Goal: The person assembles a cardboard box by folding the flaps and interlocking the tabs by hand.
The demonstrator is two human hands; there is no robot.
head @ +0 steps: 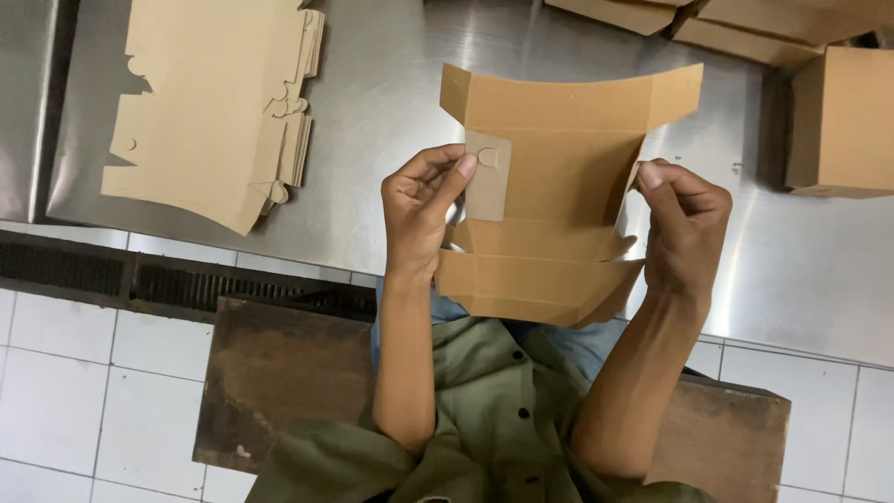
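I hold a brown cardboard box blank [559, 140] partly folded, above the edge of a steel table [391, 112]. My left hand [421, 210] grips its left side, thumb pressing a small folded tab with a rounded notch. On the blank's right edge my right hand [684, 228] pinches the side flap between thumb and fingers. The lower flaps of the blank bend toward me, and its top panel with angled corners stands up.
A stack of flat cardboard blanks [209, 102] lies on the table at the left. Assembled brown boxes [843, 121] stand at the right and along the far edge. Below are a brown wooden bench [279, 373], a floor drain grate [112, 275] and white tiles.
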